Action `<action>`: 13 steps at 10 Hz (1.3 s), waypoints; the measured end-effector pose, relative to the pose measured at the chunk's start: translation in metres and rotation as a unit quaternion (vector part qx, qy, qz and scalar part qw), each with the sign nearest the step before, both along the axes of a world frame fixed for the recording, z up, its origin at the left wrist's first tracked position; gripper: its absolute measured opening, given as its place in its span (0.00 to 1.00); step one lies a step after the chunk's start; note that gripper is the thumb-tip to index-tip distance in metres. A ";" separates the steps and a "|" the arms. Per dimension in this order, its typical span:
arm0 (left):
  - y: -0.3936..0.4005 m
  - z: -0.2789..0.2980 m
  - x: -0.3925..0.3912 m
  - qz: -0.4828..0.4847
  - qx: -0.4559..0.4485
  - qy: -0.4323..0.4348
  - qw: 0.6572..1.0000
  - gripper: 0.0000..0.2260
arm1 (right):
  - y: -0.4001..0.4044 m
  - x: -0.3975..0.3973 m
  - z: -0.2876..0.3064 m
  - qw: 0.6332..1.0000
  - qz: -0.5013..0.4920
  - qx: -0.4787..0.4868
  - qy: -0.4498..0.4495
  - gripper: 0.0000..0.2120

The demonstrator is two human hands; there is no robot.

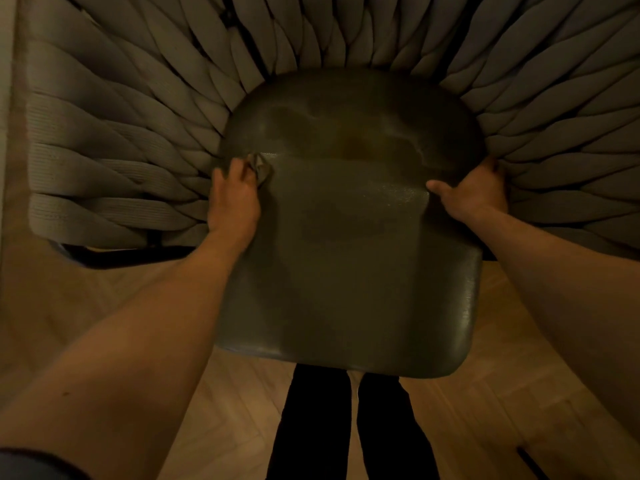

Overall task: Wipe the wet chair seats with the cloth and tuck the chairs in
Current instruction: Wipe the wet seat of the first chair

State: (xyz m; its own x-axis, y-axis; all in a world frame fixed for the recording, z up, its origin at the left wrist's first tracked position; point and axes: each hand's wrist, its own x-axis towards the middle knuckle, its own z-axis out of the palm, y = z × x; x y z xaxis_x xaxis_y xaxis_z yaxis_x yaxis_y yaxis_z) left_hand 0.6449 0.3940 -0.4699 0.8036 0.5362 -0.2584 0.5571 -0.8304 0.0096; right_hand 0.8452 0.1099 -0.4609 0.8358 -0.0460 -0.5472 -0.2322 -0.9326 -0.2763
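Risks, judged from this view. The left hand (pixel 233 192) has the cloth (pixel 260 167) bunched small in curled fingers at the left edge of the seat (pixel 346 244). A wad that tight covers little surface per pass and could smear water instead of lifting it. A dull sheen shows on the far half of the seat, probably damp; light is dim, so wet and dry patches are hard to tell apart and a spot could be missed.

The right hand (pixel 474 194) grips the right edge of the seat, thumb on top, remaining fingers wrapped out of sight below. If the edge is wet that grip could slip when the chair is pushed.

Position: the seat lies between the two hands, its near edge over the person's legs (pixel 346 427), its far edge against the woven back (pixel 138 116). The cloth sits at the far side of the left hand, touching the seat near its left rim. No table visible, so the tuck-in direction cannot be told.
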 end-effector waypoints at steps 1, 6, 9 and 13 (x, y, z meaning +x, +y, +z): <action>0.021 -0.004 -0.010 0.068 -0.027 -0.022 0.997 0.18 | -0.002 0.001 -0.002 1.000 0.004 -0.012 -0.004 0.51; -0.001 -0.013 0.025 0.105 -0.099 -0.092 0.985 0.23 | -0.006 0.006 0.014 0.987 -0.113 0.109 0.023 0.37; -0.086 -0.010 0.070 0.050 -0.150 -0.073 0.985 0.27 | -0.028 0.021 -0.006 0.934 -0.281 0.216 0.051 0.61; -0.250 -0.001 0.153 -0.137 -0.201 -0.102 0.965 0.23 | -0.041 0.023 -0.006 0.921 -0.267 0.270 0.092 0.59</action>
State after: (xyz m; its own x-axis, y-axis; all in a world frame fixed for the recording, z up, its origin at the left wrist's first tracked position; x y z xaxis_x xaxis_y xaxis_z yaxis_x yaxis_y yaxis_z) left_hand 0.7975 0.1440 -0.4705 0.9568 0.1861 -0.2235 0.2704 -0.8522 0.4478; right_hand 0.8681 0.0694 -0.4667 0.6646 -0.1025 -0.7401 -0.7060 -0.4103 -0.5772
